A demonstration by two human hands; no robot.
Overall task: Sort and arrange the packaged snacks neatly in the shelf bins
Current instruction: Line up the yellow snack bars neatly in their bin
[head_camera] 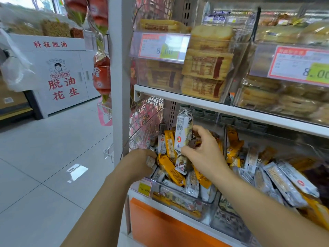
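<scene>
A clear shelf bin point(178, 196) on the lower shelf holds a jumble of orange snack packets point(171, 169) and white snack packets point(192, 184). My right hand point(204, 150) pinches a white packet point(183, 131) and holds it upright above the pile. My left hand point(140, 163) is at the bin's left edge, its fingers curled round a small silver-white packet point(151, 161). The neighbouring bin point(229, 223) to the right holds more white packets point(284, 182) and orange ones.
The upper shelf point(213, 106) carries clear bins of yellow-brown cracker packs point(204, 65) with red price tags point(160, 47). A white shelf post point(119, 86) stands left of the bins. Red snack bags point(101, 73) hang beside it. Tiled floor point(53, 157) lies to the left.
</scene>
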